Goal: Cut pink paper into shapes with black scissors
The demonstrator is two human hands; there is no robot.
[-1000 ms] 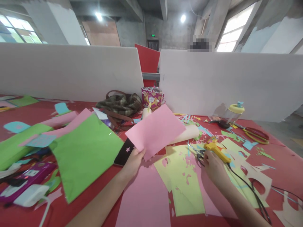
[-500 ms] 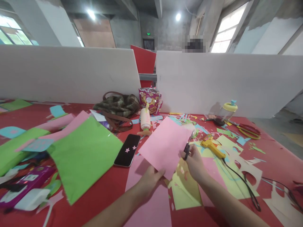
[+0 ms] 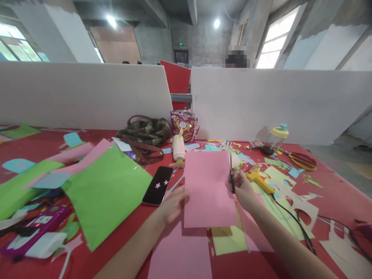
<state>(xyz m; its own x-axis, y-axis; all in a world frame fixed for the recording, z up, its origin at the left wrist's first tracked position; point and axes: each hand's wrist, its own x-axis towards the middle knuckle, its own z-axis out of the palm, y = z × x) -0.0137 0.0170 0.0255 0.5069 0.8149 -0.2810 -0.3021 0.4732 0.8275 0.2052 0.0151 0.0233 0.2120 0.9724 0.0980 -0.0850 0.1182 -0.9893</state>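
The blades of the dark-handled scissors (image 3: 232,182) stand right at the right-hand edge of the loose pink sheet (image 3: 210,190), running nearly along that edge. The right hand (image 3: 243,190) is the nearer to the cutting side: its fingers are wrapped round the scissor handles, just beyond the sheet's right edge. The scissors' long axis points away from the person, tips forward; whether the blades are parted, or have paper between them, cannot be told.

The sheet lies directly between the two hands, to the right of the left fingers. Its longer axis appears to run away from the person, with the near edge roughly square to them. It seems raised above the bench (image 3: 340,193), with a shadow below its near edge on a second pink sheet (image 3: 181,252) lying flat. The left hand (image 3: 174,203) reaches to the sheet's left edge, fingers pointing right and blurred; whether they pinch the paper or only touch it cannot be told.

Left of the sheet, near the left hand, lies a smartphone (image 3: 157,193) bearing two pink star cut-outs (image 3: 157,186); just right of the right hand lies a yellow glue gun (image 3: 261,183)
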